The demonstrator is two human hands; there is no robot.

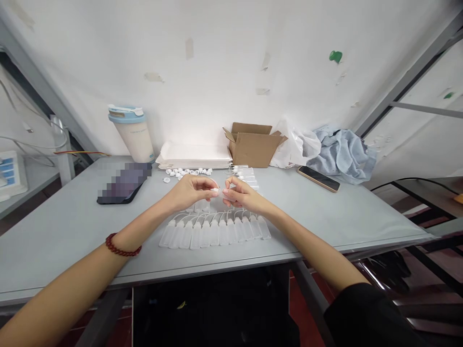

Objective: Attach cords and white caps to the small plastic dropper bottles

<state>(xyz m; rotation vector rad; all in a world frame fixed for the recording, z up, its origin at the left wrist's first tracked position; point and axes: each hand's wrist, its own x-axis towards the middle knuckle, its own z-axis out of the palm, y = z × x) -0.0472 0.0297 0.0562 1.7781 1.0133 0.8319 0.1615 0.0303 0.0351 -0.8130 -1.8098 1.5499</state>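
Observation:
My left hand (195,189) is closed in a pinch on a small white cap (215,190), above the middle of the table. Facing it, my right hand (241,194) is closed around a translucent plastic bottle (222,194), mostly covered by the fingers. Cap and bottle meet between the fingertips; whether they are joined I cannot tell. Just below the hands, several translucent squeeze bottles (214,234) with thin curved spouts lie side by side in a row. Behind my left hand is a pile of loose white caps (188,172). More bottles (249,174) lie behind my right hand.
On the grey table (87,241), a phone (126,184) and a cream tumbler (134,140) stand left. At the back are stacked white sheets (195,156), an open cardboard box (255,148) and a white plastic bag (294,147). A second phone (318,178) lies by bluish cloth (343,152).

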